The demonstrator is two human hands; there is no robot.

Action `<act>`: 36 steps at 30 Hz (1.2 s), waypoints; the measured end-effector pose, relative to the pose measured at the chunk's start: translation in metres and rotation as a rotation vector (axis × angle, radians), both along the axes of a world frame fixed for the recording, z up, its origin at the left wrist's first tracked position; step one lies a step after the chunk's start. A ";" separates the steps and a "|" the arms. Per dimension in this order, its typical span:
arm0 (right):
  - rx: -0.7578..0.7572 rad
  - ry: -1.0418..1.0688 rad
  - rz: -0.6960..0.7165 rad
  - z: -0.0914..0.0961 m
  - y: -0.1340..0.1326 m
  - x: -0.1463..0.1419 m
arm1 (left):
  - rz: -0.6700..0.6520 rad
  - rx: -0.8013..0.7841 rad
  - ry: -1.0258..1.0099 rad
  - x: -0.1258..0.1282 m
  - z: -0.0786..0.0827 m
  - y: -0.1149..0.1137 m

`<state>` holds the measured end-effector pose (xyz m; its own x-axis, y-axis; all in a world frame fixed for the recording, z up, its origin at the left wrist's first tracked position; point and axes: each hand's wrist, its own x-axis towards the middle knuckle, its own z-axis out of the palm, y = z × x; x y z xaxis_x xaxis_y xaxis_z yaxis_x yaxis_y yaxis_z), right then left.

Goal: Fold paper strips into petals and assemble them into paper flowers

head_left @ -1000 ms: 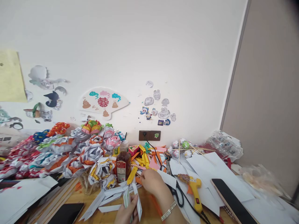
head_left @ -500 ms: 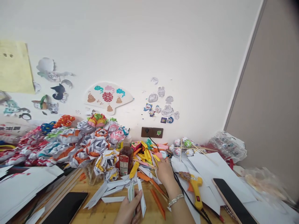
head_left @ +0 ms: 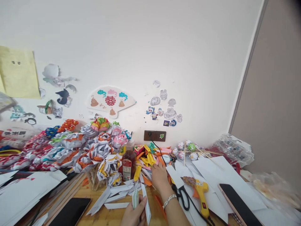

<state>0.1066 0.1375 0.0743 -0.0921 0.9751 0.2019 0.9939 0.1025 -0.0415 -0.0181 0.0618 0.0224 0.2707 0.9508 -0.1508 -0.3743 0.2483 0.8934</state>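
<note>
My left hand (head_left: 135,213), at the bottom centre, is closed around a small folded paper piece (head_left: 135,198), white with green edges. A long white folded strip (head_left: 146,205) stands beside my fingers; whether they grip it too I cannot tell. My right hand (head_left: 159,177), with a bracelet at the wrist, reaches into the heap of folded paper pieces. Its fingers are slightly apart and touch the heap near the yellow pieces (head_left: 148,158); nothing shows in its grasp. White folded strips (head_left: 118,191) lie left of my hands.
Paper flowers (head_left: 101,150) crowd the left back, beside a brown bottle (head_left: 129,164). To the right are black-handled scissors (head_left: 184,197), a yellow glue gun (head_left: 199,191) with its cord, white sheets (head_left: 225,179) and a phone (head_left: 237,204). Another phone (head_left: 70,212) lies front left.
My right hand has shifted left and a little nearer over the heap. The scissors' black handle now shows beside my forearm. My left hand still holds the folded piece; the view has tilted slightly.
</note>
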 end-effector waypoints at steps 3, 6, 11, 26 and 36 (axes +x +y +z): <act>0.003 -0.011 -0.042 0.002 0.000 -0.002 | -0.004 0.001 -0.010 0.000 -0.002 0.001; -0.005 0.004 -0.069 0.003 0.000 -0.003 | 0.001 0.004 -0.013 -0.001 -0.002 0.000; -0.025 0.034 -0.077 0.001 -0.002 -0.006 | -0.003 0.007 -0.004 -0.001 -0.002 0.000; 0.215 0.617 -0.097 0.064 -0.010 0.036 | -0.019 0.016 -0.035 -0.004 0.004 0.001; 0.127 0.919 0.051 0.063 -0.063 0.038 | 0.017 0.010 -0.082 0.000 0.015 -0.004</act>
